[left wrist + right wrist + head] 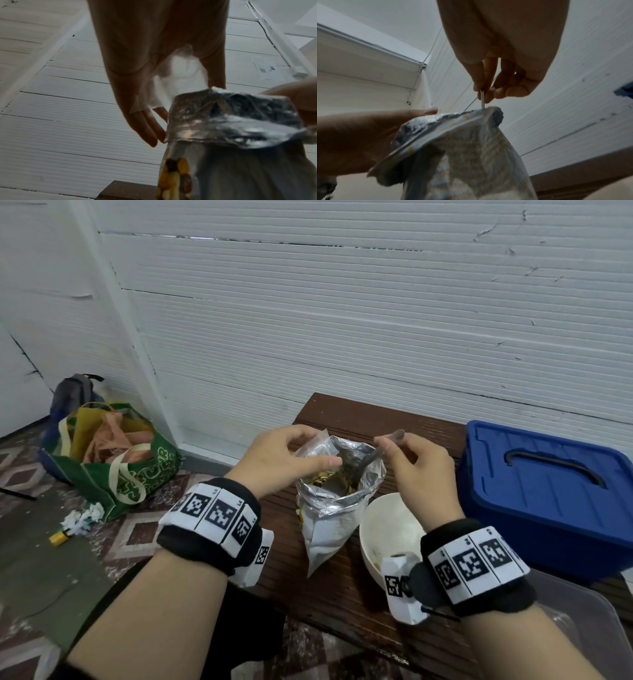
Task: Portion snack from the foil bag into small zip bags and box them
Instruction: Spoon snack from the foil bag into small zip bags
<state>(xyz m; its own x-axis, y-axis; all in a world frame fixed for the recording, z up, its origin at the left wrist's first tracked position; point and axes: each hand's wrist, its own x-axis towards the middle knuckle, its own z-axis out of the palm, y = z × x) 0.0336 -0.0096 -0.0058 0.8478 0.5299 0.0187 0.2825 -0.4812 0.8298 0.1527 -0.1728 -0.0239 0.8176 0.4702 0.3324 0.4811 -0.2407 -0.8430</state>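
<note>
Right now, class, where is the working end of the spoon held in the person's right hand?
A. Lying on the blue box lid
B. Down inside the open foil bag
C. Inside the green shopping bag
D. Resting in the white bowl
B: the right hand pinches the spoon by its handle, and the spoon slants down into the open mouth of the foil bag, among the snack pieces.

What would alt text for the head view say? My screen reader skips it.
The right hand dips a spoon into an open foil bag on a brown bench, the left hand at its rim; white bowl and blue box alongside.
</note>
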